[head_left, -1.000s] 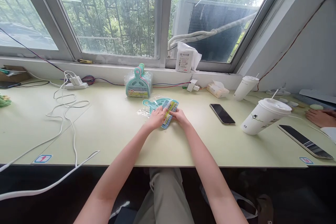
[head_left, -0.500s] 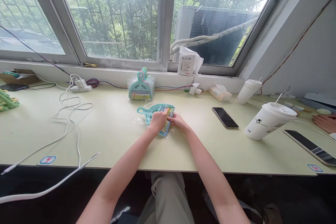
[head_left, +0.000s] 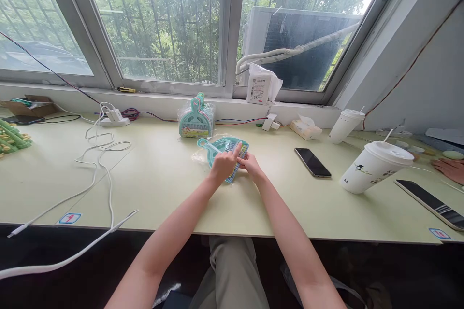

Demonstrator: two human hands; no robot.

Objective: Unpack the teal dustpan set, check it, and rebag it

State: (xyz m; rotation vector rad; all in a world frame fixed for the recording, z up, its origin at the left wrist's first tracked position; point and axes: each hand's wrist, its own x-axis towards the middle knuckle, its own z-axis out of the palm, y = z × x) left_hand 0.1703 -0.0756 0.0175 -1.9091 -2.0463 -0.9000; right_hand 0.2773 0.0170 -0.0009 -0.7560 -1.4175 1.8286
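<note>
A teal mini dustpan and brush set (head_left: 219, 147) in a clear plastic bag lies on the pale green desk (head_left: 163, 178), its paper label toward me. My left hand (head_left: 224, 163) rests on top of it, fingers curled and pinching at the label edge. My right hand (head_left: 251, 164) pinches the same packet from the right side. Behind it, a bundle of several more dustpan sets (head_left: 196, 119) stands upright against the window sill.
A black phone (head_left: 312, 162) lies to the right, then two white lidded cups (head_left: 375, 167) (head_left: 345, 125), a tablet (head_left: 431, 203) and another person's hand (head_left: 449, 169). White cables (head_left: 97, 159) and a power strip (head_left: 114, 118) are on the left. A tissue pack (head_left: 306, 128) sits by the sill.
Both hands have stayed on the packet and shifted it a little; my left hand now lies further over it with a finger stretched across the label.
</note>
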